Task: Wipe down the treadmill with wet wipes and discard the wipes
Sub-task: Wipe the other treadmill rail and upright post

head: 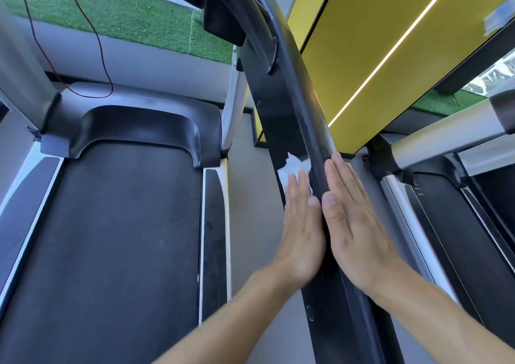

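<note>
The white wipe [293, 168] lies against the left face of the treadmill's black rail [289, 90], pinned under the straight, flat fingers of the left hand [302, 232]; the right hand [354, 224], fingers equally straight and gripping nothing, presses the rail's right side; the belt [125, 224] lies left; a yellow panel [390, 43] stands far right.

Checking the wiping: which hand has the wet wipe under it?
The left hand: the white wipe pokes out past its fingertips on the rail; none shows under the right hand.
</note>
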The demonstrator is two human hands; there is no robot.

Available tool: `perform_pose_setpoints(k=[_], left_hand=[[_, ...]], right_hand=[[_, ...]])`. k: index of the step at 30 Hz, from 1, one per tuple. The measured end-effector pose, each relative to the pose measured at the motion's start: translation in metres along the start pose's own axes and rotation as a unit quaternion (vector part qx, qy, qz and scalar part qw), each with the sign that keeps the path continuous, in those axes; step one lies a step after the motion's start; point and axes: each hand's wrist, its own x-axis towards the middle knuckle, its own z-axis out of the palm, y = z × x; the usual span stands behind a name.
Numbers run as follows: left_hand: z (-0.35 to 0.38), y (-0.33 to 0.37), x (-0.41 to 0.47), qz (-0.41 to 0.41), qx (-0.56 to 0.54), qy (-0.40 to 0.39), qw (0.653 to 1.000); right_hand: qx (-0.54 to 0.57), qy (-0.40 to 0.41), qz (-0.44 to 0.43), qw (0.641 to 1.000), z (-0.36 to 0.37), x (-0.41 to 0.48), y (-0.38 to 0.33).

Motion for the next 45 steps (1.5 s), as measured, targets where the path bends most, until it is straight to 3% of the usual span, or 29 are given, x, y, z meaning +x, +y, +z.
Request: perform_pose_setpoints(k=[3, 9, 14, 17, 20, 25, 28, 30, 34, 37, 41, 45], left_hand=[[-0.019, 0.013, 0.047, -0.055, -0.05, 0.034, 0.997], [0.01, -0.024, -0.017, 0.015, 0.0, 0.009, 1.0], [-0.005, -0.009, 0.027, -0.065, -0.065, 0.05, 0.995], [0.007, -0.018, -0.013, -0.016, -0.051, 0.019, 0.998], [0.009, -0.026, -0.049, -0.032, -0.048, -0.004, 0.998], [-0.021, 0.003, -0.032, -0.049, -0.147, 0.13, 0.979], [-0.065, 0.008, -0.028, -0.12, -0.229, 0.203, 0.944], [-0.094, 0.014, -0.031, -0.117, -0.289, 0.161, 0.936], [-0.126, 0.034, -0.043, -0.066, -0.325, -0.006, 0.943], [-0.137, 0.043, -0.044, -0.075, -0.321, -0.054, 0.943], [-0.144, 0.049, -0.044, -0.115, -0.328, -0.003, 0.938], [-0.131, 0.058, -0.049, -0.163, -0.352, 0.026, 0.921]], right_hand=[[-0.01, -0.007, 0.0, 1.0, 0.001, 0.001, 0.0], [-0.019, 0.001, 0.004, 1.0, 0.001, 0.0, -0.002], [-0.015, -0.001, 0.01, 1.0, 0.001, 0.001, 0.0], [-0.017, -0.002, 0.006, 1.0, 0.001, -0.001, 0.001], [-0.021, -0.002, 0.002, 1.0, -0.001, -0.001, 0.0], [0.0, 0.016, 0.02, 1.0, -0.002, -0.003, -0.005], [-0.023, 0.136, -0.004, 0.99, -0.012, 0.001, -0.018], [0.032, 0.136, 0.012, 0.99, -0.019, 0.009, -0.034], [0.178, -0.045, 0.067, 0.981, -0.012, 0.027, -0.068], [0.222, -0.101, 0.103, 0.964, -0.003, 0.035, -0.081], [0.126, 0.031, 0.027, 0.991, 0.01, 0.038, -0.079], [0.017, 0.12, -0.044, 0.992, 0.024, 0.027, -0.087]])
